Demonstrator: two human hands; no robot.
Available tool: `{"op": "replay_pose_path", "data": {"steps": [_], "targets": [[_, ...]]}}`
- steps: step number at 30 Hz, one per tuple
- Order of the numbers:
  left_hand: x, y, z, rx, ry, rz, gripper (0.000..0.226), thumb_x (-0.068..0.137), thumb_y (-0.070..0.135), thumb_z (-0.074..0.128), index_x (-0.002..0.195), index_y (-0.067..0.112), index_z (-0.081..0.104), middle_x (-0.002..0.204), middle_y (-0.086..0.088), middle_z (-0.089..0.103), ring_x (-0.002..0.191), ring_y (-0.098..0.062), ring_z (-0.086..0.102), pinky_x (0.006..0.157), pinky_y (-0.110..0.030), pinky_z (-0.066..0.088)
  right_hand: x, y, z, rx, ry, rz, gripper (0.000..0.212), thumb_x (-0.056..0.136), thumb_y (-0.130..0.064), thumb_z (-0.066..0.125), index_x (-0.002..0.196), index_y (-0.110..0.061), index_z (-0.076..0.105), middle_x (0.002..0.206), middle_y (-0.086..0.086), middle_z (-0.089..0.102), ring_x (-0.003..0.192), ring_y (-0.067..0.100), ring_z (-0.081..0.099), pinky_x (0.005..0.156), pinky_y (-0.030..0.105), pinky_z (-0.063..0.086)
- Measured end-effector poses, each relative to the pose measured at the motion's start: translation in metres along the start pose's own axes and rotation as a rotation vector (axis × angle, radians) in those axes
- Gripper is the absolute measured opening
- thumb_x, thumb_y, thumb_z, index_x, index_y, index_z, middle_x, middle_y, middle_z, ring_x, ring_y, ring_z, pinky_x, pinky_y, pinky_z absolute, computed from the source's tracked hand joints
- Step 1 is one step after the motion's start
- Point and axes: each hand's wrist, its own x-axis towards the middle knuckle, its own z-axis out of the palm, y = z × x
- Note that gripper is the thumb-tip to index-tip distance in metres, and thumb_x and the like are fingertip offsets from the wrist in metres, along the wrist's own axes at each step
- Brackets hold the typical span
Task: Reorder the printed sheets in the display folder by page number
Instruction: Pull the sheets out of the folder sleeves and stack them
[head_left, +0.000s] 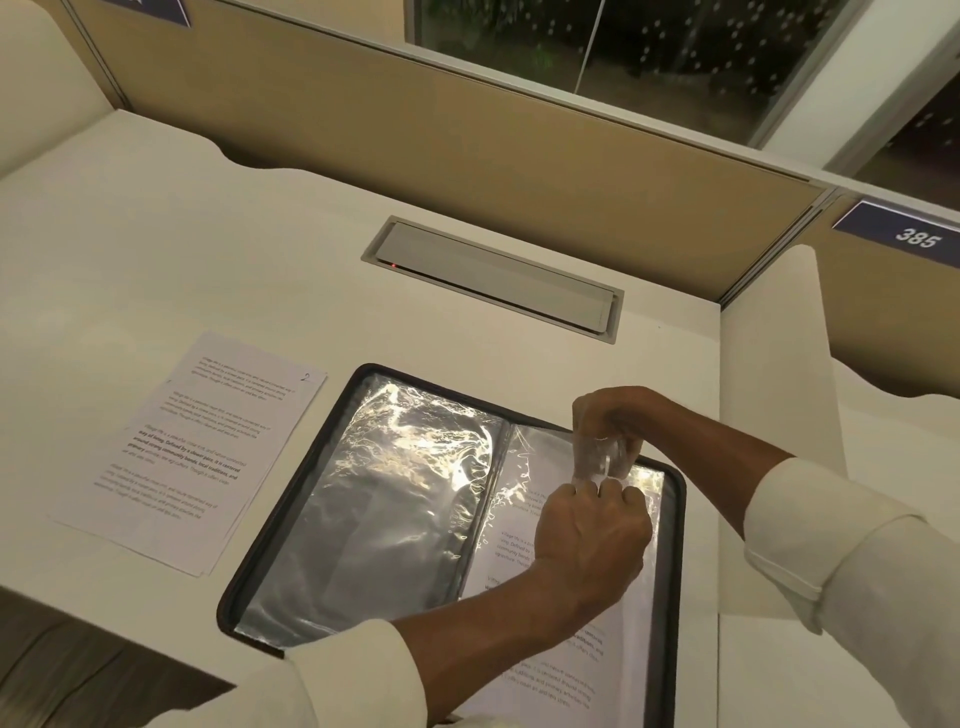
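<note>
While display folder (284, 499) lies open, left hand (592, 530) and right hand (608, 421) pinch top edge of right sleeve (522, 467), maybe prying mouth. Printed sheet (509, 551) inside runs 12-to-6 below grip; loose stack (192, 452) at 9 o'clock.

Desk (208, 249), cable hatch (491, 278), tan partition (415, 124), 385 sign (906, 233)

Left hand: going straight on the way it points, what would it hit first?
Probably the right hand, just beyond the left hand; both pinch the top edge of the clear sleeve in the display folder. Their depth apart is unclear.
</note>
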Motion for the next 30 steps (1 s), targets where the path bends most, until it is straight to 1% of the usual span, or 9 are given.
{"op": "replay_pose_path", "data": {"steps": [3,5,7,9,11,13,17,21,30], "targets": [[-0.004,-0.003,0.003,-0.034,0.012,0.017,0.042,0.071,0.059,0.090,0.087,0.021,0.080,0.074,0.000,0.073,0.061,-0.020,0.071,0.055,-0.034,0.060,0.004,0.004,-0.003,-0.034,0.054,-0.023,0.032,0.075,-0.017,0.095,0.096,0.001,0.079,0.093,0.014,0.079,0.074,0.025,0.076,0.065,0.033,0.064],[-0.008,-0.009,0.009,-0.081,0.052,-0.055,0.051,0.078,0.072,0.078,0.092,0.022,0.079,0.083,0.000,0.074,0.072,-0.020,0.073,0.065,-0.039,0.063,0.006,0.011,-0.010,-0.014,0.098,-0.053,0.034,0.075,-0.018,0.095,0.097,0.002,0.080,0.096,0.015,0.079,0.078,0.027,0.076,0.065,0.033,0.064],[-0.014,-0.018,0.018,-0.190,0.027,-0.160,0.066,0.092,0.078,0.052,0.111,0.018,0.072,0.114,-0.005,0.073,0.106,-0.026,0.070,0.091,-0.048,0.059,0.007,0.021,-0.017,-0.012,0.154,-0.078,0.030,0.078,-0.017,0.091,0.098,0.002,0.080,0.092,0.011,0.078,0.077,0.026,0.074,0.066,0.031,0.062],[-0.025,-0.030,0.030,-0.259,-0.104,-0.196,0.079,0.098,0.079,0.035,0.136,0.014,0.058,0.150,-0.010,0.054,0.140,-0.033,0.049,0.117,-0.053,0.040,0.010,0.032,-0.022,0.003,0.191,-0.106,0.027,0.082,-0.017,0.088,0.097,0.002,0.078,0.088,0.008,0.075,0.076,0.024,0.072,0.067,0.031,0.059],[-0.043,-0.041,0.048,-0.248,-0.096,-0.179,0.090,0.098,0.082,0.031,0.147,0.009,0.050,0.167,-0.016,0.036,0.154,-0.039,0.034,0.125,-0.056,0.030,0.018,0.044,-0.024,0.028,0.239,-0.147,0.020,0.085,-0.021,0.087,0.090,-0.004,0.076,0.091,0.004,0.076,0.080,0.022,0.074,0.063,0.026,0.058],[-0.061,-0.051,0.069,-0.193,-0.067,-0.163,0.098,0.096,0.085,0.032,0.148,0.004,0.049,0.169,-0.023,0.027,0.156,-0.042,0.029,0.122,-0.059,0.032,0.028,0.054,-0.026,0.045,0.323,-0.186,0.018,0.086,-0.025,0.086,0.086,-0.011,0.075,0.090,0.003,0.076,0.085,0.022,0.074,0.059,0.025,0.055],[-0.088,-0.057,0.090,-0.141,-0.042,-0.052,0.113,0.092,0.088,0.039,0.158,-0.003,0.036,0.173,-0.028,0.008,0.160,-0.044,0.014,0.122,-0.061,0.031,0.047,0.068,-0.032,-0.031,0.512,-0.207,0.022,0.088,-0.034,0.084,0.079,-0.022,0.067,0.089,-0.004,0.069,0.088,0.019,0.064,0.070,0.028,0.047],[-0.100,-0.057,0.102,-0.087,-0.068,0.019,0.118,0.088,0.091,0.043,0.160,-0.003,0.032,0.173,-0.027,0.006,0.160,-0.042,0.014,0.125,-0.060,0.025,0.056,0.080,-0.039,-0.008,0.720,-0.160,0.023,0.090,-0.041,0.080,0.086,-0.026,0.064,0.105,-0.001,0.069,0.094,0.020,0.062,0.082,0.038,0.050],[-0.103,-0.058,0.119,-0.041,-0.155,0.039,0.115,0.089,0.091,0.038,0.155,-0.003,0.044,0.170,-0.030,0.019,0.157,-0.046,0.024,0.117,-0.060,0.021,0.043,0.092,-0.075,0.085,1.132,-0.106,0.014,0.098,-0.033,0.071,0.098,-0.019,0.068,0.101,0.012,0.070,0.084,0.033,0.059,0.073,0.037,0.040]]}}
